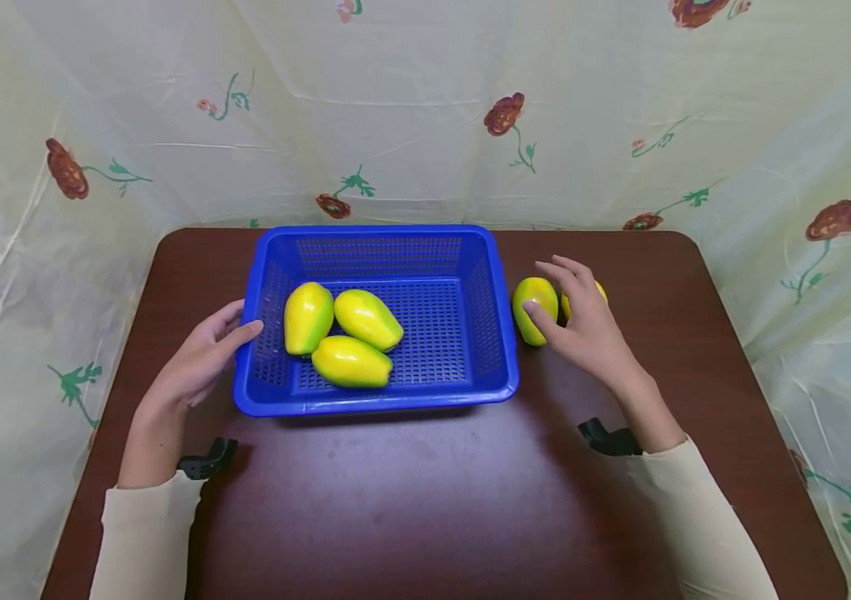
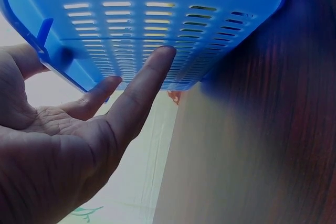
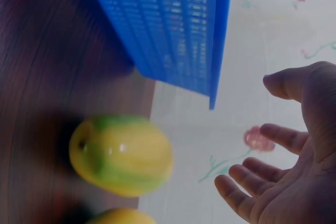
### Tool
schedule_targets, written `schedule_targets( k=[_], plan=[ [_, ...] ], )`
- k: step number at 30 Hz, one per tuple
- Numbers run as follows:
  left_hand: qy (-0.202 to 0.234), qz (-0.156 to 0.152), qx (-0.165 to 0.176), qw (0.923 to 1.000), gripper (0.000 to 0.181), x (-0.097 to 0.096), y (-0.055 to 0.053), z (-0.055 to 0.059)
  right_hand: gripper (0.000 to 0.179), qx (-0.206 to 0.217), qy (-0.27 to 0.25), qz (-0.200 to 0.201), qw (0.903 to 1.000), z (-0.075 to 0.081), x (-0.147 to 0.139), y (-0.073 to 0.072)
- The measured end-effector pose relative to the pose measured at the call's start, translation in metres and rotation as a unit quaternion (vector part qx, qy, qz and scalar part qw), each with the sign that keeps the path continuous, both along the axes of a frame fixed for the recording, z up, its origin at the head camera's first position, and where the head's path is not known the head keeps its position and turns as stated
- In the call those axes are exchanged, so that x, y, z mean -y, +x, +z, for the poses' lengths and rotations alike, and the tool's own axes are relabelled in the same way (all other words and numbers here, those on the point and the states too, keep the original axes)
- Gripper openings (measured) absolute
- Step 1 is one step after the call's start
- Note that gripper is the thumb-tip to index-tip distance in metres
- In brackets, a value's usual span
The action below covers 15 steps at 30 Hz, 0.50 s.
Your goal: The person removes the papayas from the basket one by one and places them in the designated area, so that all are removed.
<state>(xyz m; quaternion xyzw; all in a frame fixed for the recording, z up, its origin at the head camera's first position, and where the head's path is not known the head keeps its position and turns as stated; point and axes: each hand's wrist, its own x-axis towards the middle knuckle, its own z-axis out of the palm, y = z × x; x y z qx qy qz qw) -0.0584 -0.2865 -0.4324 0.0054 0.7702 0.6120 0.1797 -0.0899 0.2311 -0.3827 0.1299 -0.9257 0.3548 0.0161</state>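
A blue plastic basket point(image 1: 395, 407) with slotted walls stands on the table, and three yellow-green mangoes point(image 1: 352, 362) lie in its left half. My left hand point(image 1: 202, 357) holds the basket's left side, thumb over the rim and fingers along the outer wall point(image 2: 128, 27). Two more mangoes lie on the table just right of the basket: one near it point(image 1: 534, 292), the other point(image 1: 601, 292) partly hidden behind my right hand. That right hand point(image 1: 588, 332) hovers over them, fingers spread and palm bare in the right wrist view.
The dark brown wooden table point(image 1: 395, 500) has rounded back corners. A pale curtain point(image 1: 425, 108) with printed flowers hangs around its back and sides. Each wrist wears a black mount point(image 1: 608, 437).
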Motion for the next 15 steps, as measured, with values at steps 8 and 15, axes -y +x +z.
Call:
schedule_targets(
  k=[8,15],
  plan=[
    [0.006,0.000,-0.003,1.0000,0.067,0.002,0.002,0.001,0.064,-0.017,-0.013,0.032,0.9992,-0.002,0.022,-0.005],
    [-0.005,0.002,0.004,1.0000,0.070,-0.002,-0.001,0.002,0.065,-0.003,-0.003,0.044,0.9990,0.002,0.035,-0.001]
  ],
)
